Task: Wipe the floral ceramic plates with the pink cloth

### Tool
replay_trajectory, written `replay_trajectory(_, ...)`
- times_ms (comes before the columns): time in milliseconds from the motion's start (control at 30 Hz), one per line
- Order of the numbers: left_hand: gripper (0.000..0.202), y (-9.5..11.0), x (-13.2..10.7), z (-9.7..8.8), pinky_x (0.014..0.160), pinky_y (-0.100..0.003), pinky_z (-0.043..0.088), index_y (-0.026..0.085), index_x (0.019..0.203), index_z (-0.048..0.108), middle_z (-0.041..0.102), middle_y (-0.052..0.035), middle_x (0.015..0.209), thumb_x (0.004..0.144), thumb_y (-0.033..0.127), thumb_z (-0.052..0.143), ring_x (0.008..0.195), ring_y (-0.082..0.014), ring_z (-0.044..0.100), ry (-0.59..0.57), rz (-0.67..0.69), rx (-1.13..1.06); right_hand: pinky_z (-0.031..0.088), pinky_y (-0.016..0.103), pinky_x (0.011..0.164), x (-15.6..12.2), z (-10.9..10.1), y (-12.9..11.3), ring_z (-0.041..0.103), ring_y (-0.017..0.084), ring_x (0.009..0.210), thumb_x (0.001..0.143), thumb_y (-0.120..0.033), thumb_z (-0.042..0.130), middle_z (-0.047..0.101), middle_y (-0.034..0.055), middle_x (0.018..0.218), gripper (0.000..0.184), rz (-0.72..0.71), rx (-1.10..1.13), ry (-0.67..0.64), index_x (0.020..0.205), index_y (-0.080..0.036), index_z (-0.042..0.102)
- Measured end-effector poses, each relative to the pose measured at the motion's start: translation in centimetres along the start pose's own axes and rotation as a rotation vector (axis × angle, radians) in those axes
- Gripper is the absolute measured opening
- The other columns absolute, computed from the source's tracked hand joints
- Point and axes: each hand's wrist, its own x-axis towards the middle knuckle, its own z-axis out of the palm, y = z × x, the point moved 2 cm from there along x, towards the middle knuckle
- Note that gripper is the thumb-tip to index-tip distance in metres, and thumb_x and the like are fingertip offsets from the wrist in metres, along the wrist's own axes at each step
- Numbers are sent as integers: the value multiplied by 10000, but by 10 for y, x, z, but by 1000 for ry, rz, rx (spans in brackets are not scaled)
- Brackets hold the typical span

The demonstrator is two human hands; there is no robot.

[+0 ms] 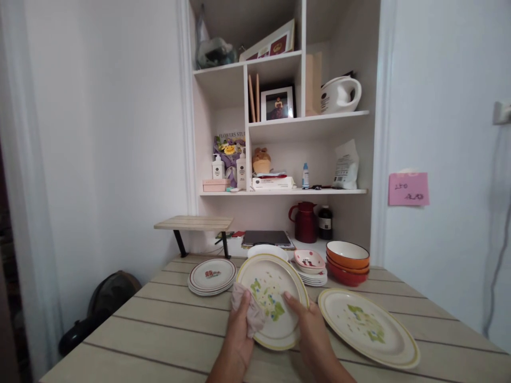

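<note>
Closest in: the left hand [238, 332] is bunched around a beige cloth [249, 314], pressing it on the face of a floral plate [271, 290]. The right hand [309, 330] pinches that plate's right rim, thumb on the front. The plate's tilted up over the table [159, 330], between both hands. I'd guess glazed ceramic: stiff, a bit hefty, slick, chips easily, so the rim is where to grab it, both sides.

Just right of it, one matching second plate [367, 324] lies flat, so two of those. Further back there's a red-rimmed stack [211, 275] on the left (can't count it), one pink dish [308, 260] on small plates, three stacked bowls [347, 261] and one red jug [305, 222].
</note>
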Motion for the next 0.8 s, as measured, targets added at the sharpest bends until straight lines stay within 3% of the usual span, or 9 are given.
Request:
replay_trajectory(300,468,-12,-6,9,941,-435,514,173,1151,628,690,-152,1173,744,391,704,1154,-317,596,-20,-53,1,584,415,725,-9,9,7,722,296,786,628,-365,798,771,85,832,691,9,194,96,1233,-126,567)
replay_trajectory(567,632,19,-8,15,968,-401,495,237,1278,540,681,-107,1203,693,287,772,1141,-282,609,15,200,67,555,406,822,-4,12,-6,706,289,898,663,-295,785,747,132,1010,705,103,133,-134,1291,-113,521)
replay_trajectory(800,605,30,-16,17,995,-403,466,171,1200,585,692,-126,1171,647,277,806,1157,-290,596,56,285,225,563,387,735,4,-1,-27,712,272,824,591,-296,824,753,78,986,928,26,9,-66,1409,-236,388)
